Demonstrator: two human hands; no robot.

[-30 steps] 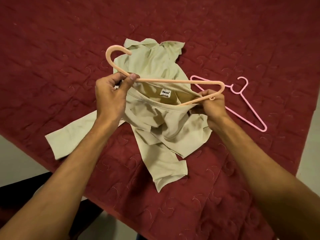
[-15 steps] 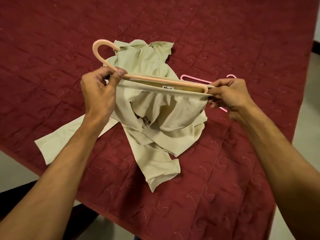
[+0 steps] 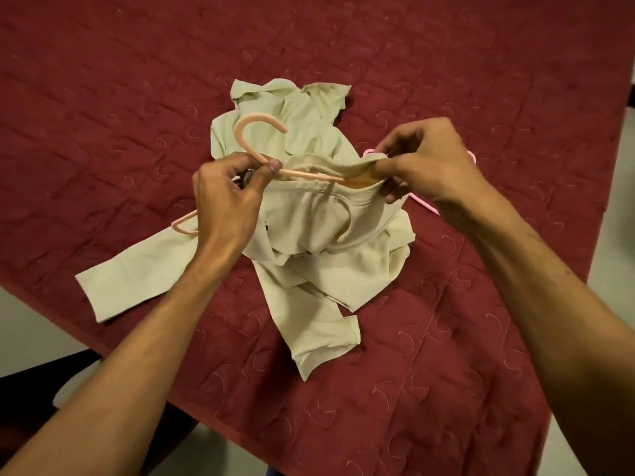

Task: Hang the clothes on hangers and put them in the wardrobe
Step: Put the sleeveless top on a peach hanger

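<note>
Red quilted bedspread [image 3: 137,97] fills most of the view, same as 0.5 s ago. The beige garment [image 3: 360,269] lies bunched at its centre, 1 sleeve stretched out near-left and another part trailing toward the near edge. Its neck opening is lifted off the bed between the 2 hands.

The left hand [image 3: 223,204] grips the peach hanger [image 3: 302,174] at the base of the hook, thumb and fingers clamped on the neck. The right hand [image 3: 426,166] has moved in toward the left. Before, it held the hanger's right tip with the neckline pulled wide. Now thumb and fingers pinch the garment's neck edge and bunch it over the hanger's right arm.

The hanger's right end is now inside the neck opening (only a short bit of the arm shows). Its left end sticks out on the left, beyond the left hand. The hook now sits over the far part of the garment, where earlier it was off to its left.

The pink hanger [image 3: 424,202] lies on the bedspread to the right, now mostly hidden behind the right hand.
</note>
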